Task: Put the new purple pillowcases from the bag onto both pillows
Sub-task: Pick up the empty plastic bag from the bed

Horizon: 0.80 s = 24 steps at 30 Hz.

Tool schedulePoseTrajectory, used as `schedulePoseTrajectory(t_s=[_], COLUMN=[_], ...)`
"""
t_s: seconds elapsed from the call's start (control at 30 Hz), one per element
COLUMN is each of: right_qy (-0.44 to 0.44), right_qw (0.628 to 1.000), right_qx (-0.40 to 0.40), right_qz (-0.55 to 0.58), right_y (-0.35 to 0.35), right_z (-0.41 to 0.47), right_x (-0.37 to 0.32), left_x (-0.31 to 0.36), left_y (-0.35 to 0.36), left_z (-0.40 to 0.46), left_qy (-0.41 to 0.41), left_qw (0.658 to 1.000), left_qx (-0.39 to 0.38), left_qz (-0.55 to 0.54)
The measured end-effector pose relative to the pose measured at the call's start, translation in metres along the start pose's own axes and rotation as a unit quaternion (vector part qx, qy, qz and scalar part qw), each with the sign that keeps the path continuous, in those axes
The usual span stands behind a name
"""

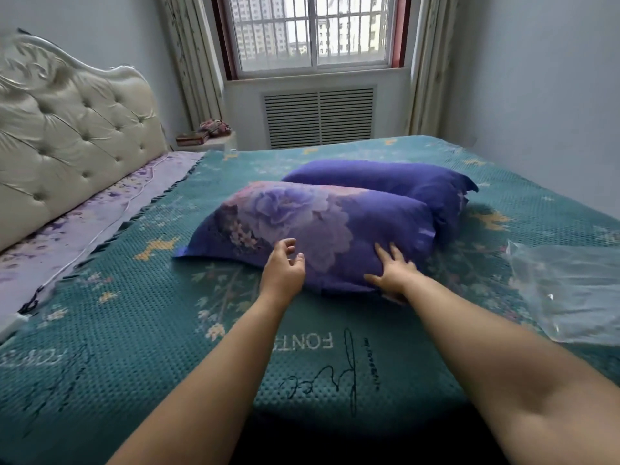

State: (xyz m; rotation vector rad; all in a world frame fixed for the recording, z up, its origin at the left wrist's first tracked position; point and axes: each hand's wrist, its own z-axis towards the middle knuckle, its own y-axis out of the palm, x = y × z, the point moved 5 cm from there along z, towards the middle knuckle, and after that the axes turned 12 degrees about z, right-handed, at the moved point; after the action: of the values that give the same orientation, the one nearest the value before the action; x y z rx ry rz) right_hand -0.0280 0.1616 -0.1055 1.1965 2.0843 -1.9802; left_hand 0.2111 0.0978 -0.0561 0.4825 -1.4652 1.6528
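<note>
both hands lie slack: right hand [392,273] flat on the near purple pillow [312,229] mid-frame, left hand [283,266] just off it; teal bedspread [134,330], tufted headboard [67,129] upper left, window [313,31] top.

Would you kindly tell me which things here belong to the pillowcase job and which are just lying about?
Job: near purple pillow, far purple pillow, clear plastic bag, left hand, right hand.
Lying about: white cable, box on the nightstand, folded cloth.
</note>
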Motion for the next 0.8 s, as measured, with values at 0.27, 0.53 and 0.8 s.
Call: schedulePoseTrajectory(t_s=[0.27, 0.53, 0.8], right_qy=[0.033, 0.282, 0.316], right_qw=[0.993, 0.939, 0.92], right_qx=[-0.031, 0.198, 0.222], right_qz=[0.112, 0.012, 0.071], right_y=[0.025, -0.024, -0.031], right_z=[-0.012, -0.06, -0.07], right_x=[0.054, 0.198, 0.23], left_x=[0.008, 0.048, 0.05], left_y=[0.065, 0.15, 0.187], left_z=[-0.015, -0.066, -0.08], left_qy=[-0.017, 0.023, 0.029], left_qw=[0.996, 0.989, 0.985], left_qx=[-0.082, -0.142, -0.173], left_qz=[0.016, -0.035, 0.009])
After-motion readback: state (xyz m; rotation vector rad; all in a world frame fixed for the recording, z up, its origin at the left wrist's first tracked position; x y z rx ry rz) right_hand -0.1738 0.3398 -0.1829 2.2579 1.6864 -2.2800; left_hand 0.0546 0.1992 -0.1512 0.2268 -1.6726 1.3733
